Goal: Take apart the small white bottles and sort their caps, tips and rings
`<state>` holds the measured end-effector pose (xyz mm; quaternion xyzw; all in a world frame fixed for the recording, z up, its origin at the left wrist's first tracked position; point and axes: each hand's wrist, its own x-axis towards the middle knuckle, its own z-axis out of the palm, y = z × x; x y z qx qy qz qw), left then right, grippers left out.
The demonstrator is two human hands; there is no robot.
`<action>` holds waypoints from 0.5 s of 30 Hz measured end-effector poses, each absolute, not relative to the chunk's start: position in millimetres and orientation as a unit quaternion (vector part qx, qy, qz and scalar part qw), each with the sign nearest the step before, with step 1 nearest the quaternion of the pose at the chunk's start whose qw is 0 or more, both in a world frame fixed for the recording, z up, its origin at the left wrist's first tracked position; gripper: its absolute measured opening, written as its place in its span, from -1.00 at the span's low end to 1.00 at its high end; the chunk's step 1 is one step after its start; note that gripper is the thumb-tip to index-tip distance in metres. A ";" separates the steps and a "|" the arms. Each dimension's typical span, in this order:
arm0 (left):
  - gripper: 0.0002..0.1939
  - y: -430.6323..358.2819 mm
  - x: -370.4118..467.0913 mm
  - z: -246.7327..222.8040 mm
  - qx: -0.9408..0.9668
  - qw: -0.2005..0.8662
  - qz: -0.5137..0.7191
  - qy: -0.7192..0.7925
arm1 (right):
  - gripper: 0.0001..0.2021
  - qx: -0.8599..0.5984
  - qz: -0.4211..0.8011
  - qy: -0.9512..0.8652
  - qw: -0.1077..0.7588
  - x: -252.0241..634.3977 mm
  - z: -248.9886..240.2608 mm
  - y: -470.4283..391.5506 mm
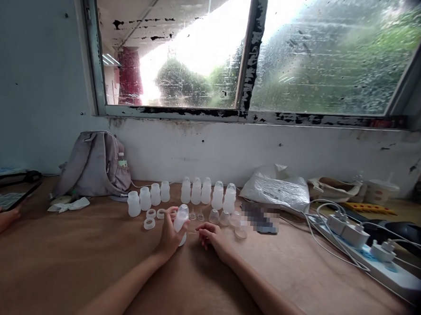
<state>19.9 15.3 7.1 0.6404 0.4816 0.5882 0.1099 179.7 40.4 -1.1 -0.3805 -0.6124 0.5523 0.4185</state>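
In front of the bottle row (pixel 196 192), the left hand (pixel 170 236) had a domed bottle (pixel 181 217) in its grip, the right hand (pixel 214 238) loosely open, seemingly empty; slack left fingers could have dropped it onto rings (pixel 149 228).

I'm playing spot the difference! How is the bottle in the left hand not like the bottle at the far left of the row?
The held bottle has a clear dome on top, but the far-left bottle has a bare neck. The left hand grips the held bottle, while the far-left bottle stands by itself on the table. Both are whitish.
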 end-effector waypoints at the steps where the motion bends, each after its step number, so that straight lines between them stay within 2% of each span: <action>1: -0.52 18.5 19.4 2.6 0.647 0.139 0.570 0.486 | -0.79 -0.379 0.541 -0.617 0.427 177.5 -0.4 36.2; 4: -0.55 22.5 18.6 -5.0 0.697 0.203 0.486 0.487 | -0.64 -0.365 0.489 -0.619 0.494 170.4 5.7 21.5; 7: -0.63 15.9 19.6 -3.6 0.744 0.202 0.441 0.460 | -0.54 -0.352 0.434 -0.628 0.542 168.1 14.9 11.3; 11: -0.55 2.5 21.2 0.5 0.786 0.139 0.412 0.440 | -0.59 -0.370 0.369 -0.673 0.524 175.4 26.5 9.5; 15: -0.57 -1.7 23.5 5.0 0.769 0.196 0.398 0.459 | -0.70 -0.387 0.313 -0.714 0.493 185.3 38.0 12.6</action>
